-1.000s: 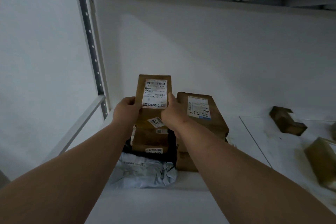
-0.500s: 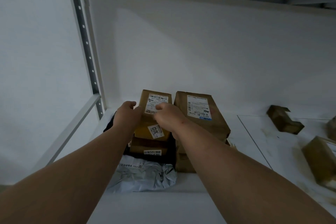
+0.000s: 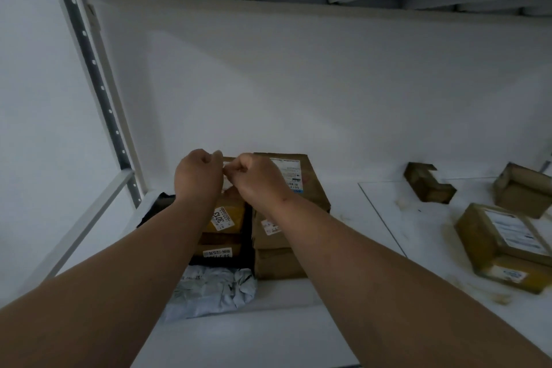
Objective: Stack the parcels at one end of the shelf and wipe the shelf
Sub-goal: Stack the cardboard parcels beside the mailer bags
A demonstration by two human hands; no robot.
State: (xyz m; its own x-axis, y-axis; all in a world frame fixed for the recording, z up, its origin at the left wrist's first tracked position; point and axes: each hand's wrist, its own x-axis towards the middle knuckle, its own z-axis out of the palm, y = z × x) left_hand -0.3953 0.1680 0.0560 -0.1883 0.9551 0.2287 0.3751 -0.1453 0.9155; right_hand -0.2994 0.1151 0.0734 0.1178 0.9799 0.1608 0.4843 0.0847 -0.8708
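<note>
Nearest the camera, at about six o'clock, a crumpled grey mailer bag [image 3: 213,290] lies flat on the white shelf [image 3: 239,340], probably kept low because it is soft and would not carry boxes. Just behind it, toward twelve o'clock, stand two side-by-side piles: the left stack [image 3: 222,236] of brown cartons sits on something black, and the right stack [image 3: 277,248] rises just beside it, both crowded into the shelf's left end by the perforated upright [image 3: 98,98], which fits the aim of gathering parcels at one end. On top of the left pile is the small brown parcel [image 3: 226,217] with a yellow patch and a numbered sticker. Both hands are over its far end: the left hand [image 3: 198,178] and the right hand [image 3: 258,178] have curled fingers, knuckles up and nearly touching each other. Each grip looks closed on the parcel's far edge, though the fingertips are hidden, so the hold is judged rather than seen; it seems meant to square the parcel against its neighbour, the large labelled carton [image 3: 291,176]. Out toward two and three o'clock, well apart from the stacks, loose boxes [image 3: 501,245] and an open flap piece [image 3: 428,182] lie on a stained stretch of shelf, so stacking is unfinished and wiping has not begun.
</note>
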